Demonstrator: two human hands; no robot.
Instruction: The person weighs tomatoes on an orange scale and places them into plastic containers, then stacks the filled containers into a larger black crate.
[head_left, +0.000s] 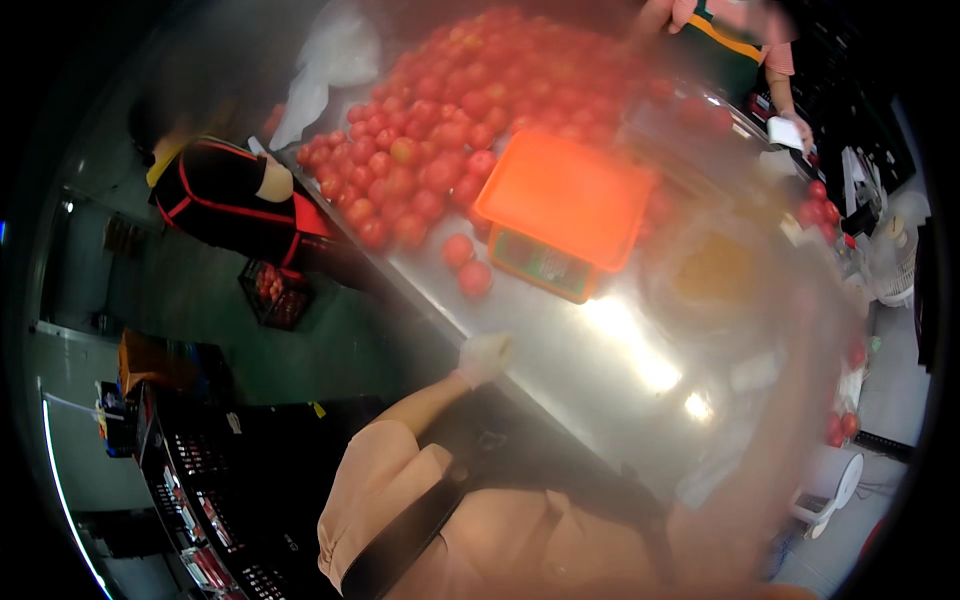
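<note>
My left hand (484,358), in a pale glove, is at the near left edge of the metal table (540,345). Its fingers look curled together, and whatever they may hold is hidden. On the right a blurred forearm (770,440) reaches up over the table, and haze hides my right hand's fingers. Beyond my left hand lie a few loose tomatoes (473,279). An orange tray (565,195) sits on a scale with a green front (540,262). Beside it, a round yellowish-brown shape (715,270) is too blurred to name.
A large heap of tomatoes (425,150) covers the far table, with a white plastic bag (335,65) beside it. A person in black and red (235,200) bends at the left; another person's hand (790,120) shows far right. Dark crates (275,292) and a fan (895,250) stand around.
</note>
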